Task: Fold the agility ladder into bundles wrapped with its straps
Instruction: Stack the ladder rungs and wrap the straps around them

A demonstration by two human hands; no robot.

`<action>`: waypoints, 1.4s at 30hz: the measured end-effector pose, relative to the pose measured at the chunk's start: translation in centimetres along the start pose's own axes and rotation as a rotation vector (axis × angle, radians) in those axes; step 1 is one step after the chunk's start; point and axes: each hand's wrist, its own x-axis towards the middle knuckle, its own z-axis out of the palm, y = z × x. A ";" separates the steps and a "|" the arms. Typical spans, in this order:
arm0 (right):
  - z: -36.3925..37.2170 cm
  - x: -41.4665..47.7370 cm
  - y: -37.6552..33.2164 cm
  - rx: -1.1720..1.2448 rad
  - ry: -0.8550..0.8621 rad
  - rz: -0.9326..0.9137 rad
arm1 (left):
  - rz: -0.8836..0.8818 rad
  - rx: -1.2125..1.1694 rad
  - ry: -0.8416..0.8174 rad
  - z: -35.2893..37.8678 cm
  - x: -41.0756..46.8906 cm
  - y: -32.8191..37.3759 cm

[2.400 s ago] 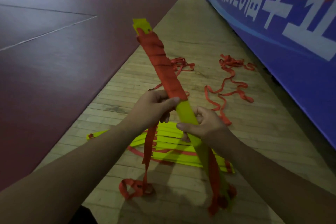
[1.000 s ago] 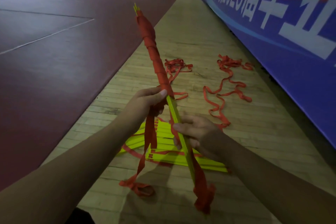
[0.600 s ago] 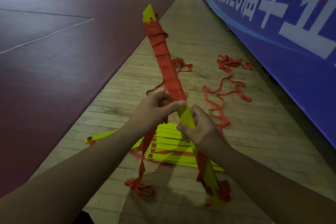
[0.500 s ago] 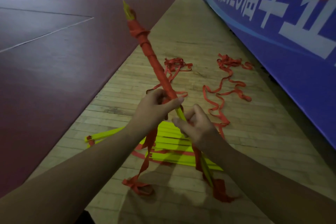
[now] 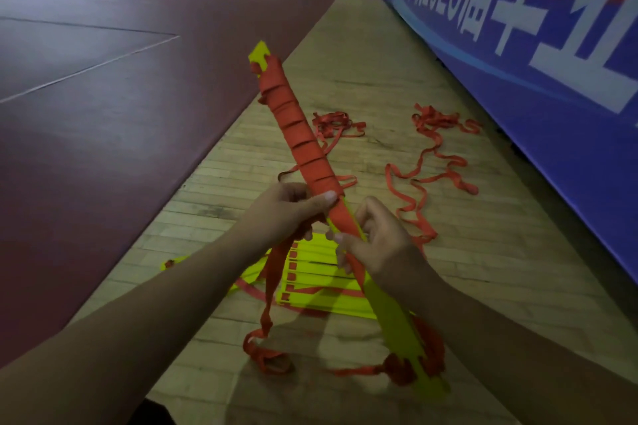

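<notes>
I hold a bundle of yellow ladder rungs (image 5: 397,324) slanting from upper left to lower right, its upper half wound in orange strap (image 5: 300,134). My left hand (image 5: 286,214) grips the bundle at the lower end of the wrapping, thumb laid across it. Just below, my right hand (image 5: 373,245) holds the bundle and pinches the strap against it. A loose strap tail (image 5: 272,290) hangs from my left hand to the floor. More orange strap is bunched at the bundle's lower end (image 5: 428,352).
A stack of flat yellow rungs (image 5: 321,286) lies on the wooden floor strip under my hands. Loose orange straps (image 5: 431,162) trail across the boards near the blue banner wall (image 5: 552,62). Dark red court flooring (image 5: 103,114) spreads to the left.
The bundle turned in my hands, its top end swinging left and right, and the strap wrapping reached lower toward my right hand. Both hands stayed at mid-bundle.
</notes>
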 end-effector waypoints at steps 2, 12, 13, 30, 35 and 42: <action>0.3 -0.1 0.1 -0.069 -0.007 -0.025 | 0.038 0.008 0.053 0.6 -0.1 0.3; -0.9 -0.7 -1.1 0.318 -0.251 0.307 | 0.147 -0.168 -0.181 -1.2 -0.9 1.2; -0.9 -0.6 -1.1 0.321 -0.220 0.296 | 0.153 -0.153 -0.196 -1.3 -0.9 1.1; -0.7 0.2 -1.8 0.481 -0.085 0.179 | 0.181 -0.186 0.027 0.2 0.1 0.8; -1.8 0.0 -1.5 0.489 -0.273 0.333 | 0.233 -0.236 0.004 -0.8 0.0 1.0; -1.0 -0.3 -2.1 0.492 -0.072 0.204 | 0.152 -0.181 0.009 0.3 -0.2 0.8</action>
